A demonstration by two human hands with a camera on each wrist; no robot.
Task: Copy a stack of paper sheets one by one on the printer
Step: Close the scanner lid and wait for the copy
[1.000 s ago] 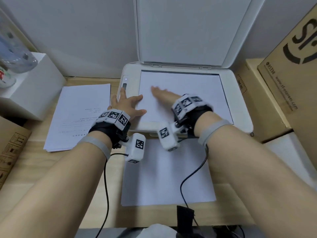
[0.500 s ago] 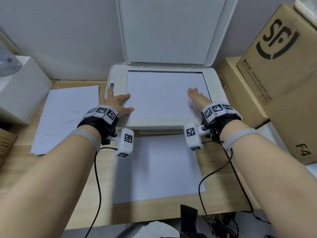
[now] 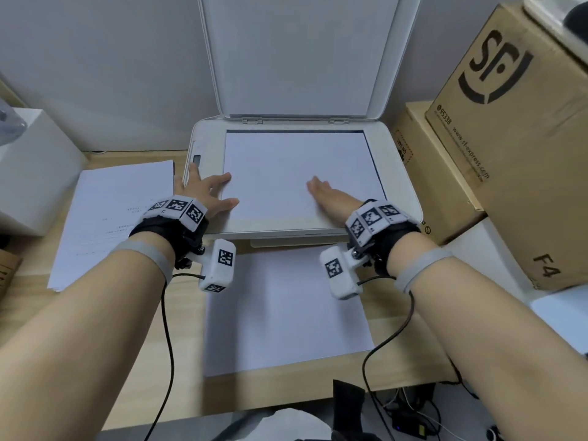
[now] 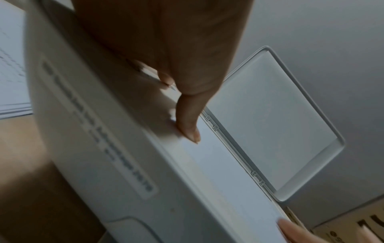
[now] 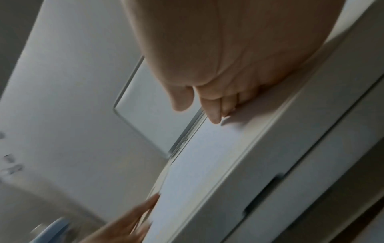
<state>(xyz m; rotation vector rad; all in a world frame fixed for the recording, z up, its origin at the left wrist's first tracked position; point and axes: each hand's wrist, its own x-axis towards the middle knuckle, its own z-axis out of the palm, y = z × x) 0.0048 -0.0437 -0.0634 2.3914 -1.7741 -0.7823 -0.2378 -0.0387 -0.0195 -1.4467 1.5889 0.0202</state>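
Note:
A white flatbed printer (image 3: 401, 183) stands at the back of the desk with its lid (image 3: 299, 55) raised upright. One white sheet (image 3: 280, 167) lies flat on the scanner bed. My left hand (image 3: 206, 192) rests with spread straight fingers on the printer's left rim and the sheet's left edge. My right hand (image 3: 331, 195) lies flat, fingers straight, on the sheet's lower right part. A stack of printed sheets (image 3: 108, 218) lies on the desk left of the printer. In the wrist views the left hand (image 4: 187, 125) and the right hand (image 5: 212, 113) touch the sheet with straight fingers.
A blank white sheet (image 3: 286, 316) lies on the wooden desk in front of the printer. Cardboard boxes (image 3: 509, 148) stand close on the right. A white box (image 3: 35, 167) stands at the left. Cables hang over the desk's front edge.
My right hand slid right across the sheet, then came back toward the middle of its lower part. The left hand stayed on the printer's left rim.

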